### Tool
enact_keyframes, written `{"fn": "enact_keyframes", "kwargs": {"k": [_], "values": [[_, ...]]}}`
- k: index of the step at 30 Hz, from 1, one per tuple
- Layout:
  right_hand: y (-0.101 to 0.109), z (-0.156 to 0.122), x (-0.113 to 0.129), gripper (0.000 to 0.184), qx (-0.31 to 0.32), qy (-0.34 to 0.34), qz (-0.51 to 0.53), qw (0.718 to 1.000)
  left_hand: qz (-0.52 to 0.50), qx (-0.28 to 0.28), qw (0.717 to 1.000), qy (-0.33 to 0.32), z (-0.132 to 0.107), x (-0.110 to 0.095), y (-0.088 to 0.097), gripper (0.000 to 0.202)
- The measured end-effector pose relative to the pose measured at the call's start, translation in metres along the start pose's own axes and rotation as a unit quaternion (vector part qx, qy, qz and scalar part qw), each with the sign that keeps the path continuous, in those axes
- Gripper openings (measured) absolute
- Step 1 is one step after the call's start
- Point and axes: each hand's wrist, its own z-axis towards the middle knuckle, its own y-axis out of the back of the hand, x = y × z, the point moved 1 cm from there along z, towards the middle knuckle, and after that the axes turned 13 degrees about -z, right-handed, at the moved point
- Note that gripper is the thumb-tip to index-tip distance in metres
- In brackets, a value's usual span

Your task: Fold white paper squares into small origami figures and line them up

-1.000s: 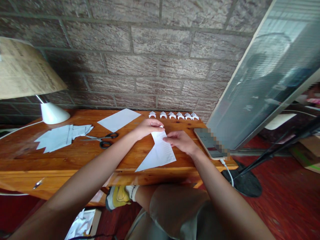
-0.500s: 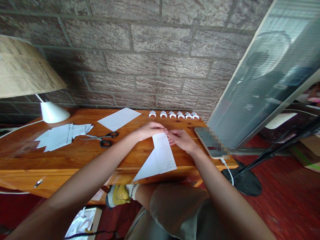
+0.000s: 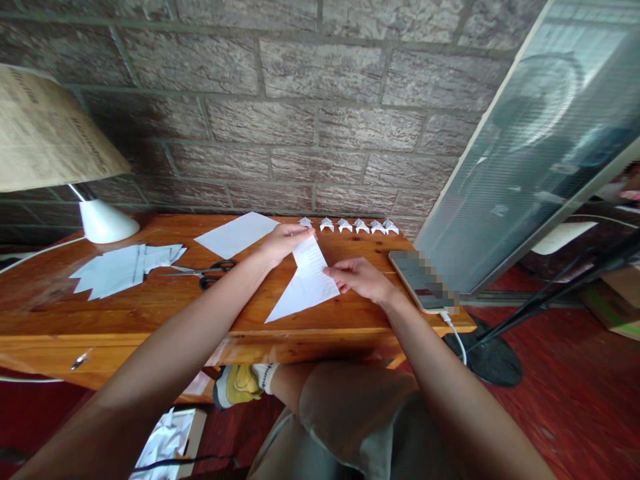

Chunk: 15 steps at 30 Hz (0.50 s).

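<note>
A white sheet of paper, creased and partly folded or cut, with a narrow upper strip and a pointed lower left corner, is held over the wooden desk. My left hand pinches its top end between thumb and fingers. At the right edge of the sheet, my right hand grips the paper with thumb and fingertips. Several small folded paper pieces stand in a row along the back of the desk. Left of my left hand lie black-handled scissors, partly behind my forearm.
A flat white sheet lies at the back of the desk, with a stack of cut paper to its left. A lamp stands far left. A phone with a cable lies at the right edge. Below is a box of paper scraps.
The paper has moved up and left, farther over the desk. My left hand has moved up-left with its top end, while my right hand has slid down to the sheet's right edge.
</note>
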Motion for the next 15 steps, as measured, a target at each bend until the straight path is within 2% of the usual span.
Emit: {"fn": "enact_keyframes", "kwargs": {"k": [3, 6, 12, 15], "values": [[0.001, -0.001, 0.001, 0.042, 0.017, -0.002, -0.019, 1.000, -0.029, -0.046, 0.999, -0.001, 0.004, -0.002, 0.010, 0.043], [0.004, -0.002, 0.002, 0.043, 0.023, -0.012, -0.018, 1.000, -0.042, -0.067, 0.997, 0.009, 0.005, -0.004, 0.014, 0.047], [0.011, -0.001, -0.002, 0.047, 0.018, -0.012, -0.018, 1.000, -0.057, -0.086, 0.994, 0.035, 0.006, -0.003, 0.017, 0.049], [0.010, -0.001, -0.005, 0.047, 0.006, -0.012, -0.027, 1.000, -0.072, -0.068, 0.993, 0.068, 0.003, -0.002, 0.016, 0.047]]}}
